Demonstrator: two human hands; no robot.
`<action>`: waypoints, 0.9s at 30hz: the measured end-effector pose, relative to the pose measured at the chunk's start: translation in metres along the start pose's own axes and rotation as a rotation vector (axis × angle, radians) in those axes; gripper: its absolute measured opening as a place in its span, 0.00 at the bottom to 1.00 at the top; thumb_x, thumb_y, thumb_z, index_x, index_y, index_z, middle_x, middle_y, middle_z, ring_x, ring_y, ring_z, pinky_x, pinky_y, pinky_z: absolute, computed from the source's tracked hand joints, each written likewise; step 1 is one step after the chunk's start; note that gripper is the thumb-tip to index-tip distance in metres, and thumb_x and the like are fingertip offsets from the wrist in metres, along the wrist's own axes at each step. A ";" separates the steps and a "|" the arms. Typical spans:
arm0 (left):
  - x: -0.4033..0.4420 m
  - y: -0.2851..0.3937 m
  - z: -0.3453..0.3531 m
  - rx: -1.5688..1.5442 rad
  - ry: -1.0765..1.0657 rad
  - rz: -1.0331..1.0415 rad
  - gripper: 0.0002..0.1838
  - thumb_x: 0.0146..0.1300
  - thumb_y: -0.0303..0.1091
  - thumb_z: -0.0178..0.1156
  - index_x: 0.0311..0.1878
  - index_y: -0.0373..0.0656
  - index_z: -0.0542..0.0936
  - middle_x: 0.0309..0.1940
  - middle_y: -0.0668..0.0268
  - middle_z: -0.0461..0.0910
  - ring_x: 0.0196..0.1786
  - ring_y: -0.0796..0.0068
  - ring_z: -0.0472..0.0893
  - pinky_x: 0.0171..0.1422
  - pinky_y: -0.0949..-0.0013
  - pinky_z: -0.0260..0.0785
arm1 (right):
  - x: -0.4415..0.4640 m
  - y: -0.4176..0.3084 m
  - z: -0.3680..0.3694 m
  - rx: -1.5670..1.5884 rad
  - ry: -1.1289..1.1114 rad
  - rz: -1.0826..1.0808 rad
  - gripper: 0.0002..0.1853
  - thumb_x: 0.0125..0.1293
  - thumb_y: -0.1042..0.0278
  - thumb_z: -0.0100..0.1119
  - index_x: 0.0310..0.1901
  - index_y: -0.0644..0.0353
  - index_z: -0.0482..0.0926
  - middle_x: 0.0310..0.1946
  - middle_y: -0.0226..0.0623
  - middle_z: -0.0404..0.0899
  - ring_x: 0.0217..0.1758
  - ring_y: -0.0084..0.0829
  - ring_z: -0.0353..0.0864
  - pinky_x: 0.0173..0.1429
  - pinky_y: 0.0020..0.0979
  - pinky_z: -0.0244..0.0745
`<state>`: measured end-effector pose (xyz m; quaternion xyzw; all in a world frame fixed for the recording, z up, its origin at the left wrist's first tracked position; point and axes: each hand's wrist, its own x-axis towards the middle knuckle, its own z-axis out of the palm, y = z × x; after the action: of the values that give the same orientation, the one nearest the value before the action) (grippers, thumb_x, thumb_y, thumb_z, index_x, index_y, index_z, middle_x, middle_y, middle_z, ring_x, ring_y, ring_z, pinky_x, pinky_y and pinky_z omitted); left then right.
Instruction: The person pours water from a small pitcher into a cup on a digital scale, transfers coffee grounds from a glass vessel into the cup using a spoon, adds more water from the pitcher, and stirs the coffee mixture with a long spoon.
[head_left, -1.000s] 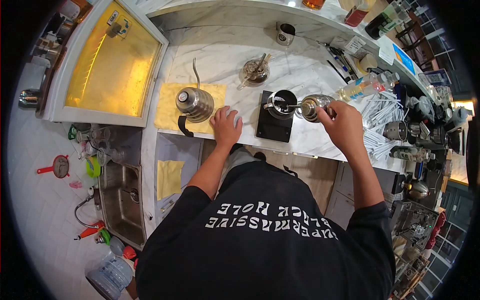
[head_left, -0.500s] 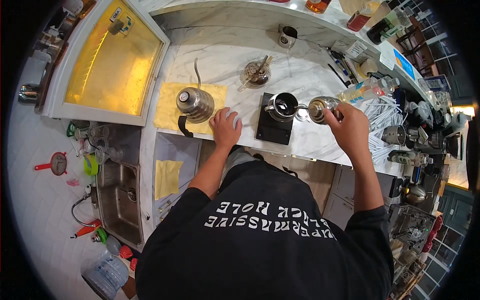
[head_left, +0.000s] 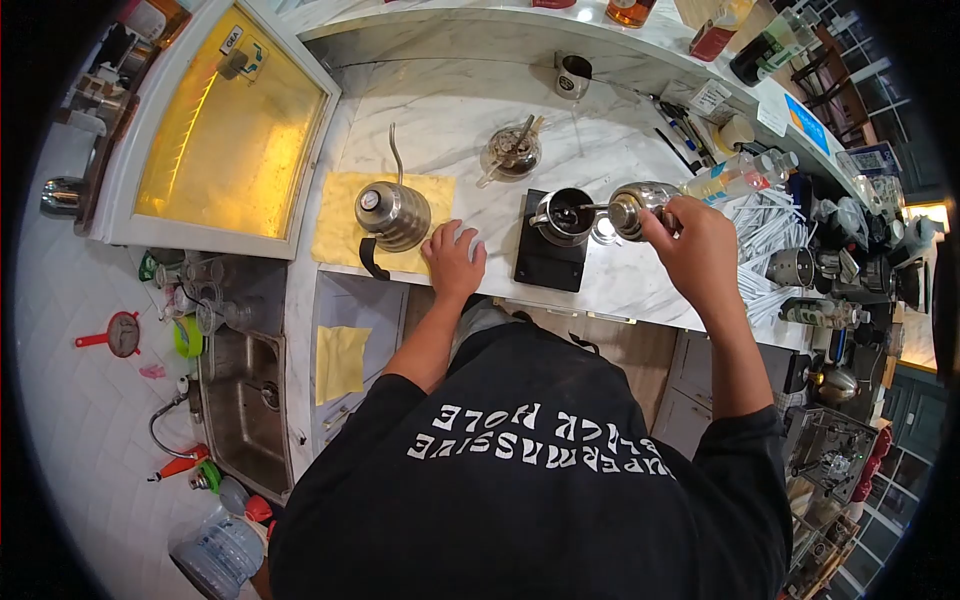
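My right hand (head_left: 690,245) grips a small metal gooseneck kettle (head_left: 640,208) and holds it tilted. The kettle's spout points left over the mouth of a metal cup (head_left: 567,213) with dark contents. Under the cup lies a black scale (head_left: 550,263) near the counter's front edge. My left hand (head_left: 454,262) rests with fingers spread on the counter, at the edge of a yellow cloth (head_left: 335,215). Just left of it, a larger steel gooseneck kettle (head_left: 400,217) with a lid dial and black handle stands on that cloth.
Behind the scale stands a glass server (head_left: 512,152) with a spoon-like utensil in it. A dark mug (head_left: 573,77) is at the back wall. Plastic bottles (head_left: 735,177) and a pile of white straws (head_left: 765,235) lie to the right. A sink (head_left: 243,410) is at left.
The small kettle in my right hand has tipped further, and its spout has come farther over the metal cup. My left hand stays in place on the counter.
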<state>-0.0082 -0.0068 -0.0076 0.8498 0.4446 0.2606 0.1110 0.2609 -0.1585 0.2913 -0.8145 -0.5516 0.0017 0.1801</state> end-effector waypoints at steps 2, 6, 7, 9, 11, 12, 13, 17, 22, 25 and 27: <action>0.000 -0.001 0.001 0.003 0.005 0.006 0.14 0.60 0.39 0.69 0.49 0.51 0.87 0.61 0.63 0.78 0.69 0.58 0.72 0.69 0.49 0.58 | 0.002 0.003 -0.002 -0.009 0.001 0.005 0.21 0.65 0.56 0.72 0.25 0.66 0.77 0.26 0.49 0.80 0.30 0.52 0.81 0.36 0.47 0.73; -0.001 -0.002 0.002 -0.001 0.013 0.016 0.13 0.61 0.39 0.69 0.49 0.51 0.87 0.61 0.63 0.78 0.69 0.58 0.72 0.69 0.49 0.58 | 0.002 0.009 -0.009 -0.027 0.004 -0.014 0.20 0.64 0.57 0.72 0.25 0.65 0.78 0.26 0.49 0.80 0.29 0.52 0.81 0.36 0.47 0.73; -0.001 -0.003 0.002 0.004 0.013 0.016 0.13 0.61 0.39 0.69 0.49 0.51 0.87 0.61 0.63 0.78 0.69 0.58 0.72 0.69 0.49 0.58 | 0.002 0.009 -0.011 -0.032 -0.001 -0.013 0.20 0.64 0.57 0.72 0.25 0.65 0.78 0.26 0.49 0.80 0.30 0.52 0.81 0.36 0.48 0.73; -0.001 -0.003 0.003 0.012 0.014 0.016 0.13 0.61 0.39 0.69 0.48 0.51 0.87 0.61 0.62 0.78 0.69 0.58 0.72 0.69 0.49 0.58 | 0.001 0.010 -0.014 -0.046 -0.019 -0.010 0.20 0.63 0.57 0.73 0.26 0.65 0.78 0.26 0.49 0.80 0.30 0.52 0.81 0.36 0.48 0.73; -0.001 -0.003 0.004 0.012 0.011 0.015 0.13 0.61 0.39 0.69 0.48 0.51 0.87 0.61 0.62 0.78 0.69 0.58 0.72 0.69 0.49 0.58 | 0.000 0.010 -0.015 -0.061 -0.043 -0.010 0.20 0.63 0.57 0.73 0.26 0.65 0.79 0.26 0.48 0.80 0.30 0.52 0.81 0.37 0.48 0.73; -0.001 -0.003 0.003 0.013 0.010 0.014 0.13 0.61 0.39 0.69 0.48 0.51 0.87 0.61 0.62 0.78 0.69 0.58 0.72 0.69 0.49 0.58 | 0.000 0.009 -0.016 -0.055 -0.049 -0.012 0.20 0.63 0.57 0.73 0.26 0.65 0.79 0.26 0.48 0.81 0.30 0.52 0.82 0.37 0.48 0.74; 0.000 -0.002 0.002 0.009 0.004 0.010 0.13 0.61 0.39 0.69 0.48 0.51 0.87 0.61 0.62 0.78 0.69 0.58 0.72 0.69 0.49 0.58 | -0.001 0.006 -0.016 -0.049 -0.055 -0.013 0.19 0.63 0.57 0.73 0.26 0.65 0.79 0.26 0.48 0.81 0.30 0.52 0.82 0.37 0.48 0.74; 0.000 -0.002 0.001 -0.006 -0.006 0.004 0.12 0.61 0.39 0.69 0.47 0.51 0.88 0.62 0.62 0.78 0.69 0.58 0.72 0.69 0.49 0.58 | 0.001 -0.001 -0.012 -0.035 -0.075 -0.035 0.19 0.63 0.56 0.73 0.26 0.65 0.80 0.26 0.47 0.81 0.31 0.51 0.82 0.37 0.48 0.74; 0.000 -0.002 0.002 -0.015 0.011 0.002 0.12 0.60 0.38 0.70 0.47 0.51 0.88 0.61 0.63 0.78 0.69 0.58 0.72 0.69 0.49 0.59 | 0.010 -0.008 -0.011 -0.028 -0.042 -0.061 0.20 0.63 0.56 0.73 0.26 0.65 0.80 0.27 0.48 0.81 0.31 0.51 0.83 0.37 0.47 0.74; -0.001 -0.002 0.001 -0.009 0.025 0.009 0.12 0.60 0.38 0.70 0.47 0.52 0.88 0.61 0.63 0.78 0.68 0.58 0.73 0.69 0.49 0.59 | 0.014 -0.007 -0.012 -0.039 -0.029 -0.061 0.20 0.63 0.56 0.72 0.26 0.65 0.80 0.27 0.48 0.81 0.31 0.51 0.83 0.37 0.47 0.75; 0.000 -0.001 0.000 0.002 0.021 0.014 0.12 0.60 0.38 0.70 0.48 0.52 0.88 0.60 0.63 0.79 0.68 0.58 0.73 0.69 0.49 0.60 | 0.015 -0.005 -0.013 -0.049 -0.014 -0.061 0.20 0.63 0.56 0.72 0.26 0.66 0.80 0.27 0.48 0.81 0.31 0.52 0.83 0.38 0.48 0.75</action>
<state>-0.0093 -0.0063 -0.0085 0.8502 0.4402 0.2697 0.1036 0.2650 -0.1473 0.3083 -0.8015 -0.5771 -0.0113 0.1562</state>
